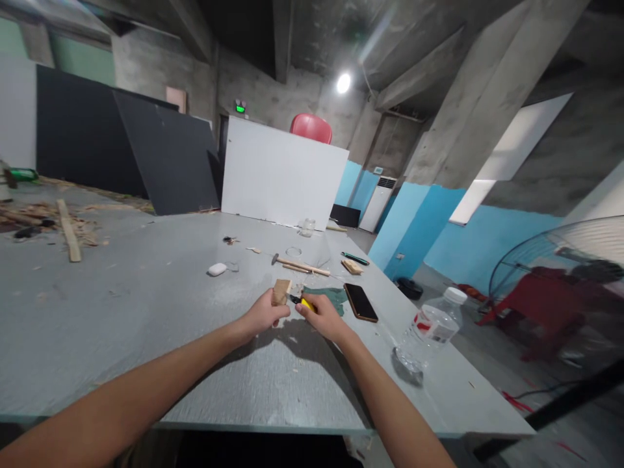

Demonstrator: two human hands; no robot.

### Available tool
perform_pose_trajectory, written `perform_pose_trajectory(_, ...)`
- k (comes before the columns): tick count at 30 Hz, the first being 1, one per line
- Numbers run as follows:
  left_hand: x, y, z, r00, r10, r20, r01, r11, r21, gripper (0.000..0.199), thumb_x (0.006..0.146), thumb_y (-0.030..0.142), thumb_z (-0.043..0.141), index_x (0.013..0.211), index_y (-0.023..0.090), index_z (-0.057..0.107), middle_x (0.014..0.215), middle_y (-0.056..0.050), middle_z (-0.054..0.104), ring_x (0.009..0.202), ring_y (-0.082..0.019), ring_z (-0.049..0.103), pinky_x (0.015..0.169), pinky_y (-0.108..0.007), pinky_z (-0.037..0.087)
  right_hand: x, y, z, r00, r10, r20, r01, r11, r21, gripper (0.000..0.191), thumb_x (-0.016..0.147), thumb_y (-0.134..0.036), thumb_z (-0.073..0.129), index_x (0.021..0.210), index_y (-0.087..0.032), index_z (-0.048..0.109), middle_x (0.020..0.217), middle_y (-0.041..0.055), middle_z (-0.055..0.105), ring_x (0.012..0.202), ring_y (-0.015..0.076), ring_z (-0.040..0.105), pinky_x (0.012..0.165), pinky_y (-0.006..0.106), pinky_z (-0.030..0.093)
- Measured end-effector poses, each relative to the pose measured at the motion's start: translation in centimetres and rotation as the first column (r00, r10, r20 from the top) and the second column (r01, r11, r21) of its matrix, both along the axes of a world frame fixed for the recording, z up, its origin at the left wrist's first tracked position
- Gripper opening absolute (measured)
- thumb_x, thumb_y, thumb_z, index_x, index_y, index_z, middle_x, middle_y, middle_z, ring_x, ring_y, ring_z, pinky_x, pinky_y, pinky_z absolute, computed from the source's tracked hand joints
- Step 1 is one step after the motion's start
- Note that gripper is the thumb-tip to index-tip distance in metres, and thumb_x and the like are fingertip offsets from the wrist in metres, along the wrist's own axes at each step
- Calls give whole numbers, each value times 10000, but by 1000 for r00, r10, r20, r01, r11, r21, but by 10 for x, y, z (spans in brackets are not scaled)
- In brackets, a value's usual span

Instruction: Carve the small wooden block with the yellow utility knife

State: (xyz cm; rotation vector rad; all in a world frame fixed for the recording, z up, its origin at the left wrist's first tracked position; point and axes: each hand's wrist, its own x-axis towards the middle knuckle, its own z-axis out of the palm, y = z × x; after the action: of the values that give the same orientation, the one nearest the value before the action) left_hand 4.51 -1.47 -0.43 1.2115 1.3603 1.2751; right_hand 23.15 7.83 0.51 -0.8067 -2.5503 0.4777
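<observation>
My left hand (263, 314) is closed round a small light-brown wood block (281, 292), held a little above the grey table. My right hand (322, 315) grips a yellow-and-black utility knife (307, 303), whose front end points left at the block's right side. Whether the blade touches the wood is too small to tell. Beneath and beyond the right hand lies a dark green sheet (334, 297) with pale shavings near it. A black phone (361, 302) rests to the right of that sheet.
A small hammer (302, 264) lies beyond my hands, with a white earphone case (217, 269) to the left. Farther right are a green pen-like tool (355, 259) and a wood piece (351, 267). A clear plastic bottle (431, 328) stands near the table's right edge. A glass jar (307, 227) sits by the white board (283, 172).
</observation>
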Motion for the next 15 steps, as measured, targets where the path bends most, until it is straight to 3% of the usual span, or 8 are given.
perform_pose_trajectory(4,-9,8,-1,993,80,-89,-74,995,65,316,662,149,686,930,176,522,740,41,576,647,-113,515,565,-203,371,1,-1,-2,991,-137,10,134,983,127,492,976,-601,473,733,-175,518,614,-9,472,587,109,372,619,263,168)
perform_pose_trajectory(7,-9,10,0,989,78,-123,-67,994,89,284,697,181,674,948,170,542,798,15,603,701,-125,543,604,-205,399,0,5,-3,972,-226,-70,234,957,169,445,940,-596,527,786,-180,560,715,28,577,654,132,424,642,272,173)
perform_pose_trajectory(10,3,-5,1,982,-109,-155,116,992,39,357,675,177,685,1010,175,562,805,6,618,661,-129,552,553,-206,387,10,23,0,853,-448,-268,493,860,130,503,945,-652,449,796,-184,559,750,55,611,669,153,448,638,271,200)
perform_pose_trajectory(12,15,-19,0,893,-388,-228,397,918,-7,558,569,158,799,1081,205,582,881,1,651,719,-153,598,537,-200,393,25,38,2,758,-553,-345,613,785,88,578,992,-654,261,763,-188,515,717,67,589,644,163,432,622,271,210)
perform_pose_trajectory(13,20,-24,0,839,-472,-271,481,876,-34,546,563,181,825,1060,212,600,872,2,650,731,-162,602,534,-203,393,33,44,4,723,-582,-372,649,757,76,598,988,-669,218,743,-195,487,697,67,573,639,167,427,618,270,215)
perform_pose_trajectory(15,26,-27,-3,849,-445,-284,470,883,21,516,584,163,787,1066,219,610,891,-3,657,749,-162,606,546,-206,398,45,53,4,706,-591,-390,662,746,67,619,962,-721,215,696,-209,440,650,53,539,627,167,422,609,268,226)
